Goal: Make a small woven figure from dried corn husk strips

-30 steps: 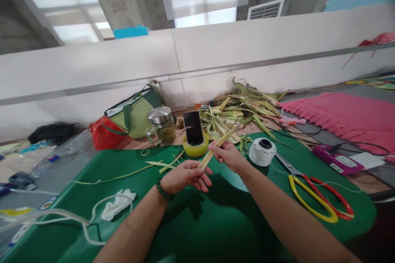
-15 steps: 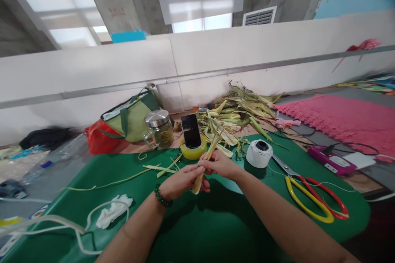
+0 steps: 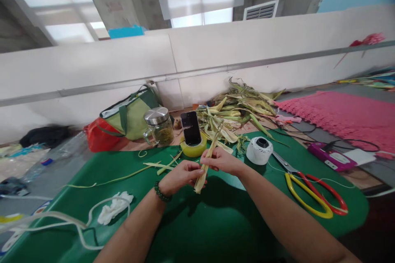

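Note:
A folded, pale yellow corn husk [image 3: 202, 179] is held slantwise above the green mat, its thin end pointing up and away. My left hand [image 3: 185, 175], a bead bracelet at its wrist, pinches the husk near its lower part. Just above, my right hand [image 3: 222, 160] grips the same husk between thumb and fingers. Some of the left fingertips are hidden behind it. Beyond my hands, a phone [image 3: 190, 128] leans upright at a yellow tape roll [image 3: 194, 148]. A heap of corn husks [image 3: 243, 104] lies behind them.
To the right are a white thread spool [image 3: 259, 151] and large scissors [image 3: 308, 189] with red and yellow handles. A lidded glass jar [image 3: 159, 127] and a green bag [image 3: 132, 117] stand at the back left. Crumpled tissue [image 3: 115, 208] and a white cable [image 3: 78, 230] lie at left.
The fingers of my left hand have shifted slightly around the husk, and its lower fingers have drawn in. Both hands keep hold of it. The view has tilted slightly.

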Action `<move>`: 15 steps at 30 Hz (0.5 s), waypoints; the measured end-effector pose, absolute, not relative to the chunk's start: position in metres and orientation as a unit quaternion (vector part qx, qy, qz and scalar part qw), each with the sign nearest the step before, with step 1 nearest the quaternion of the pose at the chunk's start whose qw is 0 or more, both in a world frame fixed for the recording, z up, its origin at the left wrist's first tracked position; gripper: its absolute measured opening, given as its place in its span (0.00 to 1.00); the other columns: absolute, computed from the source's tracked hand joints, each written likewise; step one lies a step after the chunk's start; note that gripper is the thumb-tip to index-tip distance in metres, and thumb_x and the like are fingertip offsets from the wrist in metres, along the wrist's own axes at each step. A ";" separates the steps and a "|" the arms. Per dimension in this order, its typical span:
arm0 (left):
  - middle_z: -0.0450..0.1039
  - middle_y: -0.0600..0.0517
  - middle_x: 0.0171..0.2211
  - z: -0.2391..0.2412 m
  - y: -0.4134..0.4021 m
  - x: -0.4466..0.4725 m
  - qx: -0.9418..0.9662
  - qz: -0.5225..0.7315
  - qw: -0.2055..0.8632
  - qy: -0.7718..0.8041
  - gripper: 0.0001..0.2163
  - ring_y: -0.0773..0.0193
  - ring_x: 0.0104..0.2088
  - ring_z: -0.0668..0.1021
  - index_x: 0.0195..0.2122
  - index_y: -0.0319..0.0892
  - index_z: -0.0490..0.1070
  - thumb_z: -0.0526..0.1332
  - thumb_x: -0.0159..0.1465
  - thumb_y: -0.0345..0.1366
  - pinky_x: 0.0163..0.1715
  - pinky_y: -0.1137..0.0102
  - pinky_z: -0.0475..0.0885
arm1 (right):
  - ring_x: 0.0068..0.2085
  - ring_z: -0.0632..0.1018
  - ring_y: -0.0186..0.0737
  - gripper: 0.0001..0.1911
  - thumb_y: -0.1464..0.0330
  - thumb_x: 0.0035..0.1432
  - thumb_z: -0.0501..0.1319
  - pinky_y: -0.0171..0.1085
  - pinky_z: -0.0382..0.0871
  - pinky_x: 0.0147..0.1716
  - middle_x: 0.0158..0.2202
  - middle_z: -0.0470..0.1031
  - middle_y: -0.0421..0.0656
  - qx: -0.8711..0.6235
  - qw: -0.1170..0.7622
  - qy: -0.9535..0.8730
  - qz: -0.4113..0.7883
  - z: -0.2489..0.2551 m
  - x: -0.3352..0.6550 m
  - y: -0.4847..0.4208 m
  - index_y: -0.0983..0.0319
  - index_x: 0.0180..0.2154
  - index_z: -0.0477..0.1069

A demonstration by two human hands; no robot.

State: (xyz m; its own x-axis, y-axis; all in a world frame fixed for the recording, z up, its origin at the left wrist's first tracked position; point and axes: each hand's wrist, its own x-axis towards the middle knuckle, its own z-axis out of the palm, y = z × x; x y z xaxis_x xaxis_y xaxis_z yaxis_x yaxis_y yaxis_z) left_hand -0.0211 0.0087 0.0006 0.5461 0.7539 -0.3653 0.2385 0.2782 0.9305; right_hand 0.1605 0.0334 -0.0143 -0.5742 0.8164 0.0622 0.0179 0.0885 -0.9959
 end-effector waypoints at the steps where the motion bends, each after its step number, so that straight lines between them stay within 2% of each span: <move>1: 0.77 0.48 0.25 0.002 0.009 -0.021 0.577 0.188 0.666 0.434 0.22 0.65 0.26 0.77 0.27 0.36 0.71 0.68 0.47 0.52 0.24 0.74 0.67 | 0.17 0.60 0.25 0.17 0.56 0.52 0.63 0.29 0.49 0.16 0.16 0.60 0.33 -0.314 0.330 -0.659 0.598 -0.014 0.161 0.033 0.65 0.27 0.67; 7: 0.71 0.52 0.23 0.004 0.009 -0.022 0.620 0.164 0.630 0.437 0.20 0.70 0.23 0.71 0.26 0.36 0.72 0.67 0.48 0.52 0.25 0.74 0.66 | 0.18 0.61 0.25 0.17 0.57 0.54 0.62 0.29 0.51 0.17 0.18 0.61 0.34 -0.276 0.305 -0.690 0.595 -0.016 0.164 0.036 0.66 0.29 0.70; 15: 0.68 0.55 0.20 0.004 0.010 -0.022 0.655 0.146 0.604 0.430 0.18 0.71 0.21 0.69 0.27 0.36 0.71 0.65 0.50 0.49 0.21 0.75 0.63 | 0.19 0.64 0.26 0.16 0.58 0.53 0.62 0.28 0.56 0.17 0.19 0.65 0.36 -0.308 0.290 -0.709 0.564 -0.021 0.163 0.037 0.67 0.26 0.70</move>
